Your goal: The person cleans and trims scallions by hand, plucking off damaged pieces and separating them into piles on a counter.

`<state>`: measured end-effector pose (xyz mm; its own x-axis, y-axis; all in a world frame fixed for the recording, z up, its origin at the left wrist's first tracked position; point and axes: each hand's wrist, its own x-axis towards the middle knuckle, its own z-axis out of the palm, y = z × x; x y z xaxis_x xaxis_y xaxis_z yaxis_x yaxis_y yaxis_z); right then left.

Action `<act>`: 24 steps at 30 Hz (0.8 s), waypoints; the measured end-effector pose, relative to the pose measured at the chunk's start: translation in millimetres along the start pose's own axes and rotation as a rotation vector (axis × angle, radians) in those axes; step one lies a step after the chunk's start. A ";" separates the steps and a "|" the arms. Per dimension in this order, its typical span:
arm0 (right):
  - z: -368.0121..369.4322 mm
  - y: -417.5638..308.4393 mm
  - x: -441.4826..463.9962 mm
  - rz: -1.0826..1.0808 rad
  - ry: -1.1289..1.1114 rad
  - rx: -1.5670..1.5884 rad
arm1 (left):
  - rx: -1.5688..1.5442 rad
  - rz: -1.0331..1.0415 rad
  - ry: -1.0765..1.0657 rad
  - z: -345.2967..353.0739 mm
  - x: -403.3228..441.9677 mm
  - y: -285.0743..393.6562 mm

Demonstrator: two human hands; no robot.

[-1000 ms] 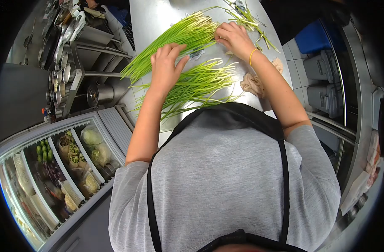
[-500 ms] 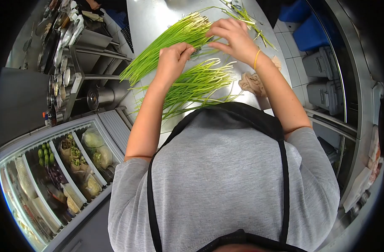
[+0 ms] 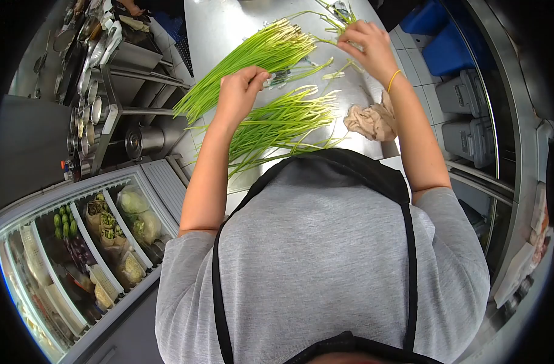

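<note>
A thick bundle of long green stalks (image 3: 246, 60) with pale root ends lies across the steel table (image 3: 228, 13). Nearer my body is a second, looser bunch (image 3: 283, 124). My left hand (image 3: 241, 88) is between the two, thumb and fingers pinched together; anything between the fingertips is too small to name. My right hand (image 3: 369, 47), with a yellow band at the wrist, is over the scattered loose stalks (image 3: 325, 19) at the table's far right, fingers curled; its fingertips' contents are hidden.
A crumpled beige cloth (image 3: 371, 121) lies at the table's right edge. An open-topped chilled case (image 3: 149, 176) with vegetables stands at the lower left. Pots on a rack (image 3: 110, 121) are on the left. Blue (image 3: 446, 50) and grey bins (image 3: 460, 97) stand to the right.
My right hand has moved right and away from the large bundle to the scattered stalks. My left hand's fingers have closed from spread to pinched, and it has shifted slightly.
</note>
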<state>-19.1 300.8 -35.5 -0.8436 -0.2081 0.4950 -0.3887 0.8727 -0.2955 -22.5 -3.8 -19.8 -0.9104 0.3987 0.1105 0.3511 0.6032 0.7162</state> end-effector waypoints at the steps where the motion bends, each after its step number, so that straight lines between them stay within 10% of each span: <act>1: 0.2 7.8 -1.6 0.001 0.001 0.001 | 0.000 -0.005 0.003 -0.8 -0.6 -3.2; 10: 1.5 18.4 15.4 0.332 -0.164 0.176 | 0.042 -0.091 -0.058 -8.9 -5.1 10.5; 17: 38.7 3.9 16.1 0.092 -0.085 0.071 | 0.278 0.196 -0.317 -2.8 -30.9 11.0; 24: 30.6 -22.0 25.6 0.036 -0.551 -0.033 | 0.239 0.004 -0.272 -11.2 -21.3 21.5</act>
<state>-43.5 262.8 -41.3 -0.9286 -0.3705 -0.0182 -0.3518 0.8951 -0.2739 2.0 -7.1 0.9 -0.8284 0.5515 -0.0978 0.4252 0.7329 0.5311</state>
